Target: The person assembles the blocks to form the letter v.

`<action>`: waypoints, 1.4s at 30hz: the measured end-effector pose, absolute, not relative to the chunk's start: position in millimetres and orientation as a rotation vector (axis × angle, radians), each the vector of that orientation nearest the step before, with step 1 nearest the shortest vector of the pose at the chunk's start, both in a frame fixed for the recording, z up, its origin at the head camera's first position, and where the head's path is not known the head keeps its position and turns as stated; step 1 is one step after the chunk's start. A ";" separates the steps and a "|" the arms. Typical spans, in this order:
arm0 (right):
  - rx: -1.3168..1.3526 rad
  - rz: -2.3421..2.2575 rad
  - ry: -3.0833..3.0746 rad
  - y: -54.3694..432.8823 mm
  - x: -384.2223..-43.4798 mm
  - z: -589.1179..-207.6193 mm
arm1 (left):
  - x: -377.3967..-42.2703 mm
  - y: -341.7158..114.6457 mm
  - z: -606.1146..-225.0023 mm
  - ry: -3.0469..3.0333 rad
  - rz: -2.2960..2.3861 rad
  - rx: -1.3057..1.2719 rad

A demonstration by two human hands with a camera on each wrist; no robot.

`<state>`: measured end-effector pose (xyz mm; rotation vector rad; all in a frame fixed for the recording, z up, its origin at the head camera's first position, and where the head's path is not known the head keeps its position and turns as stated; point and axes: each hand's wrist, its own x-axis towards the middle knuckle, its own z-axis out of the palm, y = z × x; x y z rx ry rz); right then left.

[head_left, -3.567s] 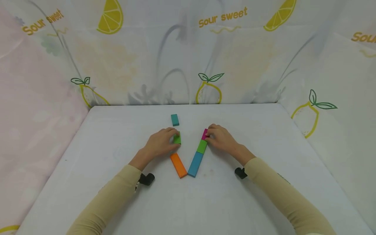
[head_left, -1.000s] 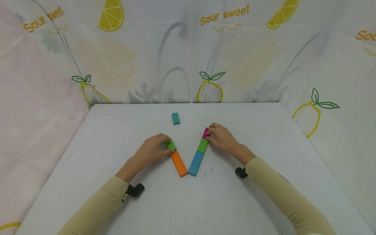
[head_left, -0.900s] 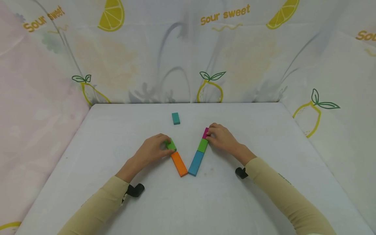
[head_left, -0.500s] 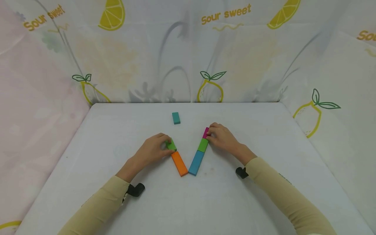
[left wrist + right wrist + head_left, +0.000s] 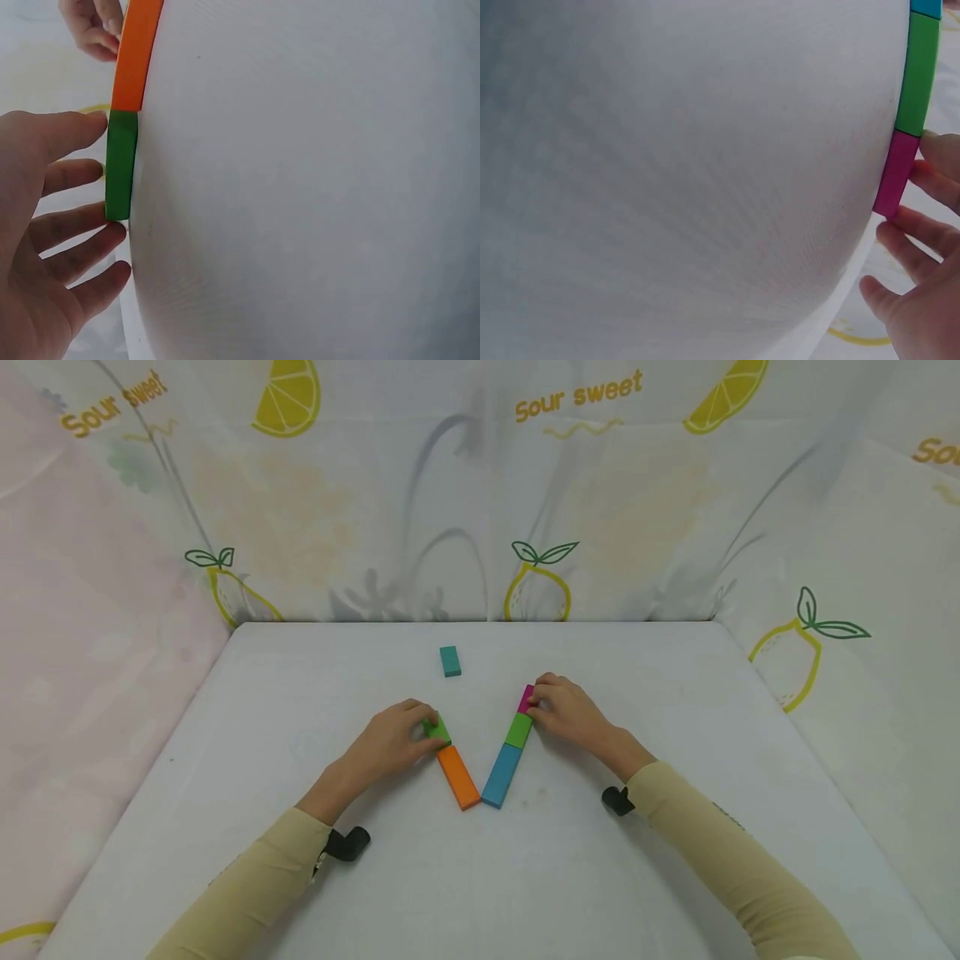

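My left hand (image 5: pixel 390 737) pinches a green block (image 5: pixel 438 730) between thumb and fingers, its near end meeting the far end of an orange block (image 5: pixel 458 778). In the left wrist view the green block (image 5: pixel 121 165) sits end to end with the orange one (image 5: pixel 138 54). A magenta block (image 5: pixel 525 697) is in the thumb and fingers of my right hand (image 5: pixel 567 710). It lines up with a second green block (image 5: pixel 518 730) and a blue block (image 5: pixel 501 777). The orange and blue blocks meet at their near ends, so both rows make a V on the table.
A teal block (image 5: pixel 450 661) lies alone beyond the V, towards the back of the white table (image 5: pixel 495 893). Behind the table hangs a lemon-print cloth (image 5: pixel 420 485). A black wrist camera (image 5: pixel 348 844) sticks out below the left sleeve, another camera (image 5: pixel 618 801) below the right.
Since the earliest frame, my left hand has brought the green block left and nearer, against the orange block's end. Over the last second both hands have stayed put; the view shifts slightly.
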<state>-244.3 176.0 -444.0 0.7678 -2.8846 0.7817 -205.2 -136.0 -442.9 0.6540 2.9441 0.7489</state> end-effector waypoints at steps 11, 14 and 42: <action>0.749 0.788 -2.891 174.9 -242.3 -442.3 | -205.5 -136.6 -445.7 2.949 0.758 0.673; 0.746 0.788 -2.895 175.0 -242.9 -443.3 | -205.3 -136.1 -446.0 2.954 0.742 0.673; 0.759 0.771 -2.886 175.9 -245.8 -444.8 | -200.5 -132.3 -442.3 2.978 0.717 0.718</action>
